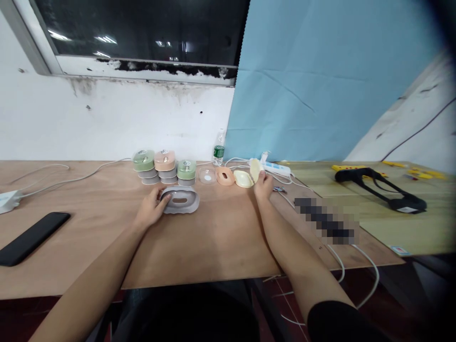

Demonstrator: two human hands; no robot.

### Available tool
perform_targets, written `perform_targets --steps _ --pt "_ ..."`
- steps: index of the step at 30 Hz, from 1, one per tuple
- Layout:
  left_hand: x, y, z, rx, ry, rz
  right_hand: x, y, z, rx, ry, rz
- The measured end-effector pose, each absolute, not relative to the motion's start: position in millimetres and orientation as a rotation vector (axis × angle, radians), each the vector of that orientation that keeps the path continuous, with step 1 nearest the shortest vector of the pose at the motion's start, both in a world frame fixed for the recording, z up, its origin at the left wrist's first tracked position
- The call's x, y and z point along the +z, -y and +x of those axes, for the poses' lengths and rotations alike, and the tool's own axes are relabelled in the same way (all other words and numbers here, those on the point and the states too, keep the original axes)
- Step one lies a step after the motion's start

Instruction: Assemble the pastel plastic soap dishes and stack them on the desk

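Note:
My left hand [151, 206] grips the left end of a grey oval soap-dish-like tray [191, 203] with a slot in its middle; its thumb lies over the rim. Farther right, my right hand [263, 186] pinches a pale yellow oval piece [255, 168], which stands tilted up on edge. Just left of that hand lies another yellow oval piece [242, 179]. Beside it are an orange oval piece [230, 177] with a slot and a clear plastic piece [204, 176].
Green-topped [143, 164], orange-topped [165, 164] and smaller green-topped [186, 171] stacks stand at the back. A bottle [219, 151], a power strip [278, 169] and white cables lie behind. A black phone [33, 237] is left; a black strap-like frame [381, 187] sits right.

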State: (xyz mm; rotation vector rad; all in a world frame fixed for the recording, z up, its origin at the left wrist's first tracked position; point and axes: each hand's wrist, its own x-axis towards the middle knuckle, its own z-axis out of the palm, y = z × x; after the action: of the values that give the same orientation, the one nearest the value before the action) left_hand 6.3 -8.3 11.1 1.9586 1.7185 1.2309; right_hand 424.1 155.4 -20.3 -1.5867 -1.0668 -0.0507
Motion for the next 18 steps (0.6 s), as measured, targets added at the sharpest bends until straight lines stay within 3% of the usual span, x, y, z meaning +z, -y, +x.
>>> perform_targets --steps 12,18 --pt "12 10 7 1.178 -1.725 1.938 -25 -156 437 0.422 0.753 -1.535" --pt "14 11 7 1.185 -1.720 1.954 -27 -159 445 0.487 0.689 -1.621"
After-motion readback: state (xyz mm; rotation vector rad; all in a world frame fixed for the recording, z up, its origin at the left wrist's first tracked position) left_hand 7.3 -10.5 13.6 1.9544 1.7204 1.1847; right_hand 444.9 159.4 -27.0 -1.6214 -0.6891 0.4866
